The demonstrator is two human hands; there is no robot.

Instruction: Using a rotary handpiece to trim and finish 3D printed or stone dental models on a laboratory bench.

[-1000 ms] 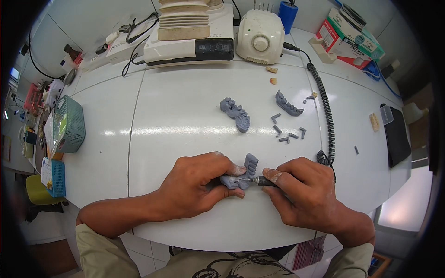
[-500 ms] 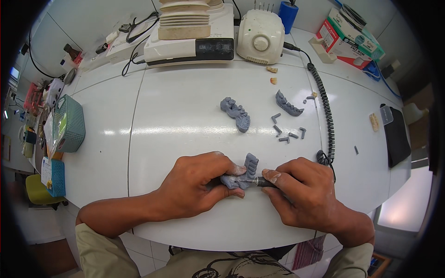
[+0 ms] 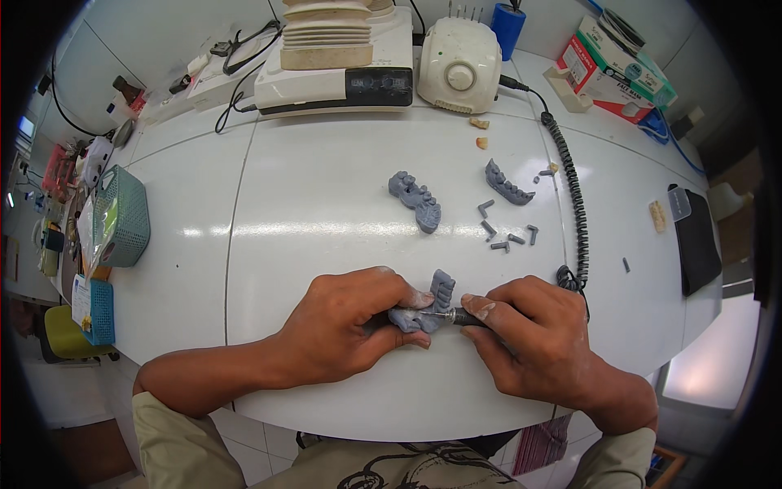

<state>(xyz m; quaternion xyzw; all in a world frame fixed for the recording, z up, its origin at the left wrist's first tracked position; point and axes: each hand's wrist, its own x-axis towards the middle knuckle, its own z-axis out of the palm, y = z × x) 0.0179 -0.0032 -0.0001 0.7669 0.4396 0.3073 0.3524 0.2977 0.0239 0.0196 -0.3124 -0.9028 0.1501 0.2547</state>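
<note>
At your far left a green chair [image 3: 73, 336] is standing, and a blue basket [image 3: 103, 314] and a larger teal basket [image 3: 132, 224] are sitting along the left edge of the glossy white table [image 3: 309, 187]. Your left hand [image 3: 346, 326] is pinching a grey tooth model [image 3: 442, 289] over the front of that table, a black drill [image 3: 466, 318] is holding its thin tip on or just above it, and your right hand [image 3: 538, 338] is gripping the drill while small grey pegs [image 3: 516, 239] are lying scattered beyond. Farther right, a coiled cord [image 3: 573, 196] is trailing down the table and a black pouch [image 3: 699, 253] is resting near its edge.
</note>
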